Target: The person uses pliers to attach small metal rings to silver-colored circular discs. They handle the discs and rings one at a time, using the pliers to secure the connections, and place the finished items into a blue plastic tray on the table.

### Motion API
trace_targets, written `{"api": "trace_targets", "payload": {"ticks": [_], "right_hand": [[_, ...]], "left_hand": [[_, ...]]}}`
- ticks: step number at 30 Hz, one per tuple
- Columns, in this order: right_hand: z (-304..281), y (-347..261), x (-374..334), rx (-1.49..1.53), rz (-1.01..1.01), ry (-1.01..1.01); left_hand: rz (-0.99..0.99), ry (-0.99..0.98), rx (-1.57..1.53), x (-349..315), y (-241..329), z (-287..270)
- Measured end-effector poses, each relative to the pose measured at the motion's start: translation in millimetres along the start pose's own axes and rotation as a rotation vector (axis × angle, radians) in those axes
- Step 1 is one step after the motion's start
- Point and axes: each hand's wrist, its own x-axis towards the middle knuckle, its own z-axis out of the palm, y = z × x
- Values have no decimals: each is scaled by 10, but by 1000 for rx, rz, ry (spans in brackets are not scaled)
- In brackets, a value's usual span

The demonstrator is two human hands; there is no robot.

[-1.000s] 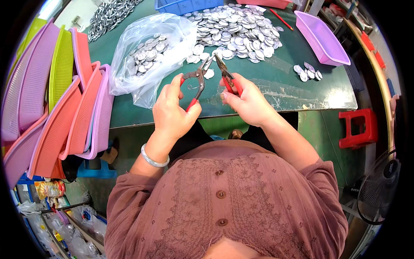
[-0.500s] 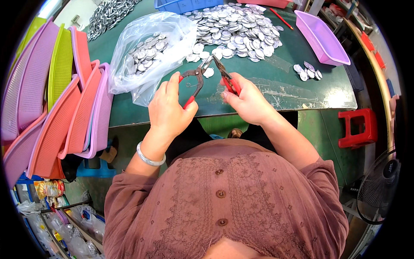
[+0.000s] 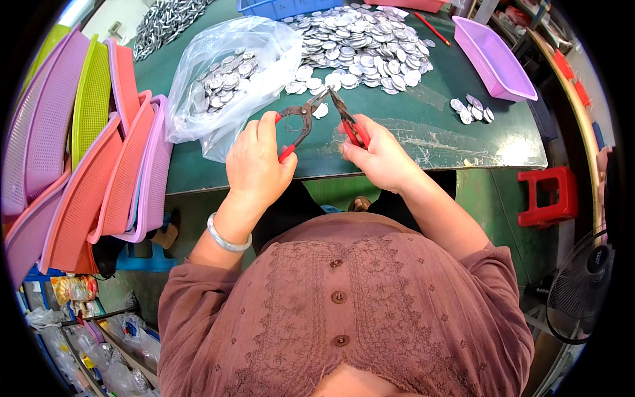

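Note:
My left hand (image 3: 256,162) is wrapped round the red handles of a pair of pliers (image 3: 306,114), whose dark jaws point up and right. In my right hand (image 3: 381,153) is a second pair, long-nose pliers (image 3: 346,114) with red grips, tips pointing up and left. The two sets of jaws nearly meet in front of a round silver disc (image 3: 321,110) on the green table. Whether anything small sits in the jaws is too fine to make out. Just beyond lies a big heap of silver medallion-like discs (image 3: 370,49).
A clear plastic bag (image 3: 198,73) of discs lies left of the heap. A purple basket (image 3: 493,59) and a small cluster of discs (image 3: 471,110) are at right, with a red pencil (image 3: 432,29). Stacked colourful baskets (image 3: 92,152) crowd the left; a red stool (image 3: 548,196) stands right.
My left hand has shifted very slightly left, and its pliers' handles look a little closer together. The right hand is almost unmoved.

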Motion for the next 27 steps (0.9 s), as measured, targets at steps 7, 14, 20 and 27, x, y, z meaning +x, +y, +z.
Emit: {"api": "trace_targets", "payload": {"ticks": [7, 14, 20, 27], "right_hand": [[-40, -10, -9, 14, 32, -39], [-84, -70, 10, -163, 67, -37], [-93, -45, 65, -287, -13, 20], [-116, -47, 107, -331, 2, 19]], "left_hand": [[1, -111, 75, 68, -77, -26], [24, -180, 134, 141, -96, -53], [-14, -255, 160, 221, -73, -83], [-21, -270, 192, 293, -62, -55]]}}
